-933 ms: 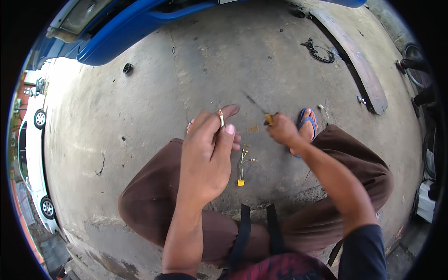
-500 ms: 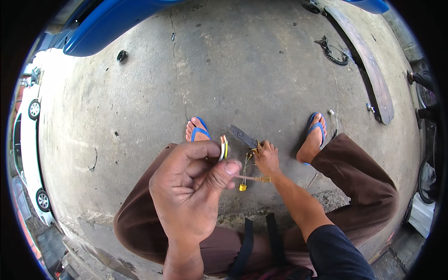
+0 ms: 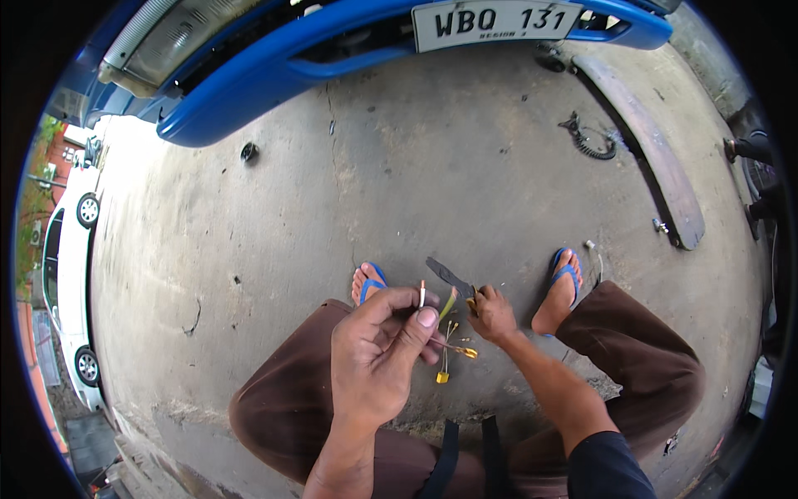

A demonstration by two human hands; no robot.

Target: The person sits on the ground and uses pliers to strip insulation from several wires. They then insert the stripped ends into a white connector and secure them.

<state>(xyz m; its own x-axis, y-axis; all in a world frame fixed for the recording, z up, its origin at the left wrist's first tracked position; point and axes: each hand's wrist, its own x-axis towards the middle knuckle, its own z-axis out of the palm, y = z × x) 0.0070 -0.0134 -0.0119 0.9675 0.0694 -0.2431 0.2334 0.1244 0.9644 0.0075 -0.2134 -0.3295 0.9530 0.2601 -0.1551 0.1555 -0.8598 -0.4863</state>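
Observation:
My left hand is closed in a pinch, palm side up, holding wires between thumb and fingers. A white wire sticks up from the pinch with bare copper at its tip. Just right of it stands a yellow-green wire. Below the fingers hang thin leads with a yellow connector and a yellow-sleeved end. My right hand is wrapped round the yellow handles of flat, dark crimping pliers. Their head points up and left, apart from the white wire's tip.
A blue car bumper spans the far side. On the concrete floor lie a coiled black cord, a long board, a small black cap and a white plug with a lead. A white car stands at the left.
The view has tilted up, bringing more of the bumper in. The yellow-green wire, earlier against the white one, now stands apart to its right. My right hand still holds the pliers.

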